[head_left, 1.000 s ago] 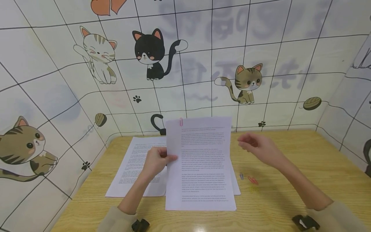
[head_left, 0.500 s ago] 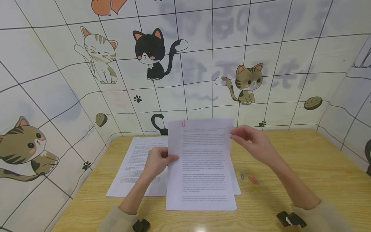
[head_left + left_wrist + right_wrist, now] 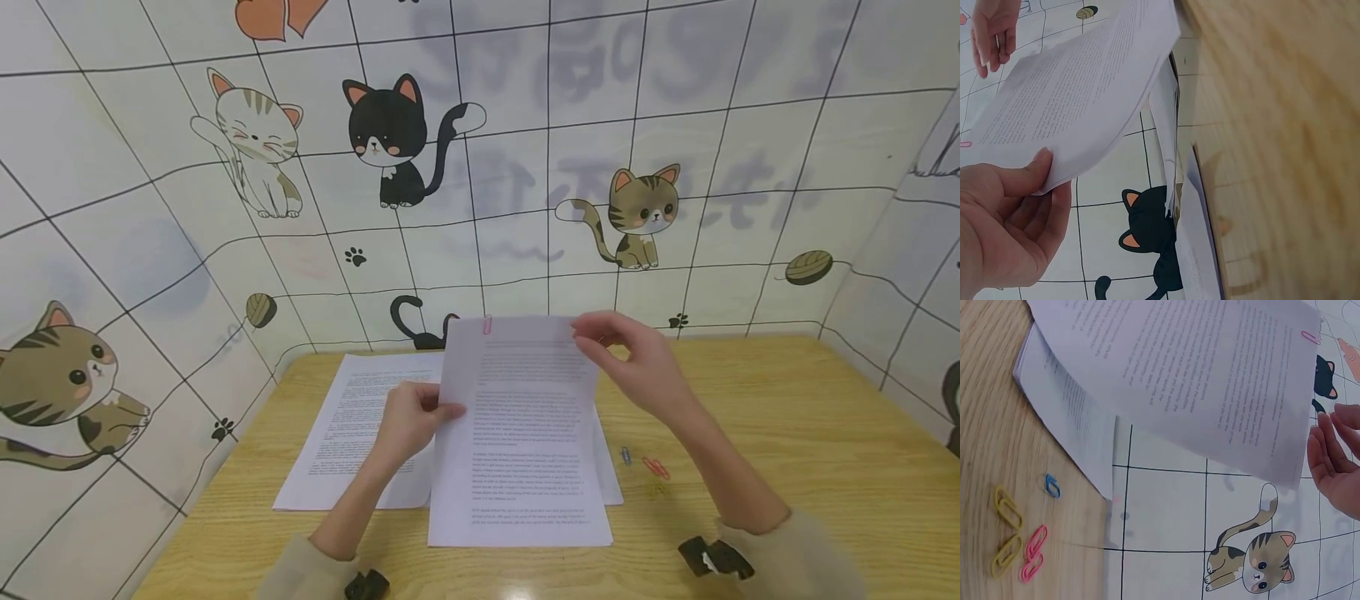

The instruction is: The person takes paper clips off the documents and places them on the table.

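Note:
Upright in front of me stands a printed paper bundle (image 3: 525,433), with a pink paper clip (image 3: 487,325) on its top edge toward the left. My left hand (image 3: 412,421) pinches its left edge between thumb and fingers; the left wrist view shows the left thumb (image 3: 1038,169) on the front sheet. At the top right corner is my right hand (image 3: 630,358), its fingers loosely bent. In the right wrist view the right hand (image 3: 1335,450) lies just beyond the paper's top edge, and no object shows between its fingers.
Another printed stack (image 3: 352,442) lies at left on the wooden table (image 3: 787,433). More sheets (image 3: 1066,412) lie behind the upright bundle. Right of the paper are a blue paper clip (image 3: 1052,485), pink clips (image 3: 1035,553) and yellow clips (image 3: 1007,556). A cat-patterned wall covering (image 3: 510,250) rises behind.
My right hand has moved left from beside the paper to its top right corner. The top of the bundle has shifted slightly right and down; my left hand keeps its hold.

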The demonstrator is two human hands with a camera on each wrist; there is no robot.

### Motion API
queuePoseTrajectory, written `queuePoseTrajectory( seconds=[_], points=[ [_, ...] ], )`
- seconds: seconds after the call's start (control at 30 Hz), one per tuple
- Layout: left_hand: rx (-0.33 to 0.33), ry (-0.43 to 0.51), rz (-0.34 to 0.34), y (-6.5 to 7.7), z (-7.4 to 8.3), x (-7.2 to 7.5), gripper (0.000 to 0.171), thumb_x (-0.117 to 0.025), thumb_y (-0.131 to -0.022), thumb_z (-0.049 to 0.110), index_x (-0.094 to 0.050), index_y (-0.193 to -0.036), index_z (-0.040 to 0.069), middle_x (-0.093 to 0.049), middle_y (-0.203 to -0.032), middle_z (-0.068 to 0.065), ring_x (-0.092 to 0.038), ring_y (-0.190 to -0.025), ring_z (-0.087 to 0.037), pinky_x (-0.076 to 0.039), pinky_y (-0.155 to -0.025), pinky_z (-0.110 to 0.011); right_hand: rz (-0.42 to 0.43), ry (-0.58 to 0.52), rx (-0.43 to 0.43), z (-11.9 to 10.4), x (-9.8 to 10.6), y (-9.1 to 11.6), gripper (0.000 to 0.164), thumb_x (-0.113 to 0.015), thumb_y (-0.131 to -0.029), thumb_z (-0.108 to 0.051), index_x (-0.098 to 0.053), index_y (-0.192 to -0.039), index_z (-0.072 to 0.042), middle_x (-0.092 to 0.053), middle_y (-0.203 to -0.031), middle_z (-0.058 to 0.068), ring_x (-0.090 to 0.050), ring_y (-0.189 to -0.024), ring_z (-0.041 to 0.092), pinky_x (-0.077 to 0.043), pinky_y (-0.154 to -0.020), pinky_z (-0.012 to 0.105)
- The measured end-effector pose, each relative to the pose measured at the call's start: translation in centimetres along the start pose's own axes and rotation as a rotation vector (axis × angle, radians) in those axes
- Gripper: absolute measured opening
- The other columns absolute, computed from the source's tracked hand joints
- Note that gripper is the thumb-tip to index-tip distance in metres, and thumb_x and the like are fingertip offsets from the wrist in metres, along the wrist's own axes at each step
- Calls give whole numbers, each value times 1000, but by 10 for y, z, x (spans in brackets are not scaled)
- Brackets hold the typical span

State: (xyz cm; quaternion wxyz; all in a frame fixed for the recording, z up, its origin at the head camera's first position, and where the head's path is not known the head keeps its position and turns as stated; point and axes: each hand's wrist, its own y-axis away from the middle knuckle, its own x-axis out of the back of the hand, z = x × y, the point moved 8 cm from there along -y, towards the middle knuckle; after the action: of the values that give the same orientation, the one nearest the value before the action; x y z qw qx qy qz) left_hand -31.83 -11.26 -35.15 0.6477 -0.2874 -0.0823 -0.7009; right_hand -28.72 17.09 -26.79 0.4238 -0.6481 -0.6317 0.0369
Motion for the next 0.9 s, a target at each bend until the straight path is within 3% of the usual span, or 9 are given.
queuePoseTrajectory(
  seconds=[0.27, 0.63, 0.9],
  points=[
    [-29, -33, 8, 1, 1, -3, 14, -81, -80, -2, -78, -94, -3, -75, -81, -9, -68, -66, -15, -53, -60, -27, 80, -68, 98, -18, -7, -8, 21, -72, -94, -5, -71, -115, -3, -72, -105, 6, -62, -92, 11, -46, -84, 18],
    [-95, -39, 17, 2, 6, -6, 11, -81, -79, -4, -78, -91, -4, -75, -78, -10, -67, -63, -14, -52, -56, -27, 88, -115, 162, -31, -26, -18, 24, -75, -91, -5, -72, -115, -4, -71, -114, 5, -61, -105, 19, -44, -94, 24],
    [-84, -55, 1, 3, 7, -8, 13, -81, -81, -1, -78, -93, -3, -74, -80, -9, -67, -63, -13, -54, -57, -27, 68, -122, 158, -35, -40, -23, 23, -77, -90, -8, -73, -113, -6, -71, -113, 3, -61, -106, 18, -46, -94, 36]
  ],
)
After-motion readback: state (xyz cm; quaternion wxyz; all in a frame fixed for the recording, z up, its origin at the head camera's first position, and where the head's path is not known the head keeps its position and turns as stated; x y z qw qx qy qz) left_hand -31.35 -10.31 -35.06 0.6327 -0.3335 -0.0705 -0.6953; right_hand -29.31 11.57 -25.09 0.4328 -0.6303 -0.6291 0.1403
